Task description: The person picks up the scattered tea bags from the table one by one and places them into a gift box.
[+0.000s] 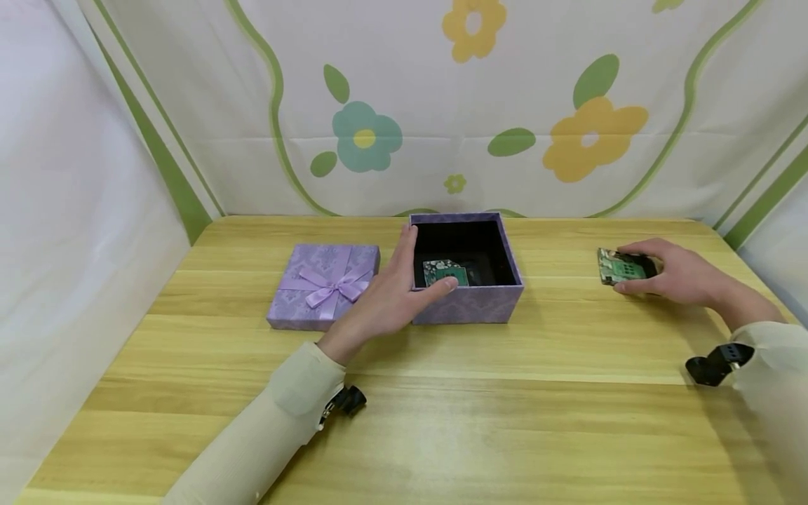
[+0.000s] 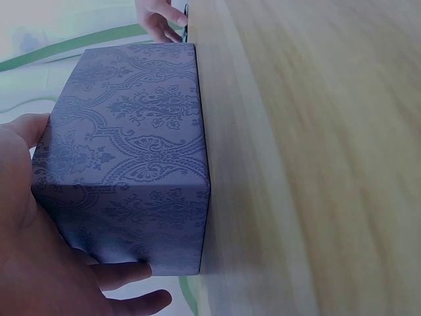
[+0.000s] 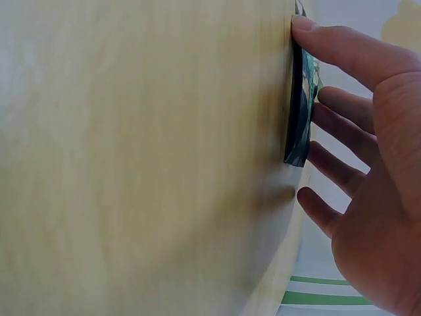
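Note:
A purple patterned box (image 1: 467, 307) with a black inside stands on the table without its lid. My left hand (image 1: 390, 298) touches it: the thumb lies over the front rim and the nearly straight fingers rest along the left side. Inside the box is a flat, green patterned packet (image 1: 437, 271), partly hidden by the front wall. Far to the right, my right hand (image 1: 682, 275) pinches a similar flat green packet (image 1: 618, 267) by its edges, between thumb and fingers. In the right wrist view this packet (image 3: 304, 108) appears edge-on, close to the tabletop, with a dark underside.
The purple lid (image 1: 290, 298) with a ribbon bow (image 1: 337, 286) lies on the table left of the box, beside my left forearm. Behind the wooden table (image 1: 473, 435) hangs a white cloth (image 1: 429, 105) with flowers. A small black device (image 1: 719, 363) sits at my right wrist.

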The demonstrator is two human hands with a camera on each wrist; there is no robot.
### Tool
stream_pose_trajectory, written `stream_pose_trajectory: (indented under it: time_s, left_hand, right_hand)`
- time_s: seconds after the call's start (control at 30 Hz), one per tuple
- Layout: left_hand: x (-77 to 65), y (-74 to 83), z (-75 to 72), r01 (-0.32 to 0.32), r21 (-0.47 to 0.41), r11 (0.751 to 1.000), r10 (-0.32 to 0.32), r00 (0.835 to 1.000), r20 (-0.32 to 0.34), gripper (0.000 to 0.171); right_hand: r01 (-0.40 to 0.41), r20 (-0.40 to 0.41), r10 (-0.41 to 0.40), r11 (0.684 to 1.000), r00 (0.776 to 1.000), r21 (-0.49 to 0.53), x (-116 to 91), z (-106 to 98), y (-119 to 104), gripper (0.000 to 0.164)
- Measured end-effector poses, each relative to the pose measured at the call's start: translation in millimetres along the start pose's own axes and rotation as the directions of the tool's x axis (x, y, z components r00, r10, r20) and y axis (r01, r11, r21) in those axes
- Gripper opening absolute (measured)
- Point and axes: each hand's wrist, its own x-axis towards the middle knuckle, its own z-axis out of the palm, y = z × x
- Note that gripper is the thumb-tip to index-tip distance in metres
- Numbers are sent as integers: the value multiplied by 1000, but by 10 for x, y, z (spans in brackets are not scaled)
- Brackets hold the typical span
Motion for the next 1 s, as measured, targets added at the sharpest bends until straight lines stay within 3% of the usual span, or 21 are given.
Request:
stream_pose_trajectory:
  time_s: [0.33, 0.63, 1.0]
  left_hand:
    - [2, 13, -11, 10, 6, 1000, -10, 1000, -3, 112]
    - [-3, 7, -3, 16, -7, 1000, -16, 1000, 3, 112]
    - [-5, 6, 5, 26, -4, 1000, -26, 1000, 7, 112]
  right_hand:
    - [10, -35, -13, 995, 999, -95, 12, -22, -18, 82]
    - [-9, -40, 7, 999, 999, -47, -3, -24, -106, 83]
    - [45, -63, -50, 995, 997, -86, -3, 10, -172, 78]
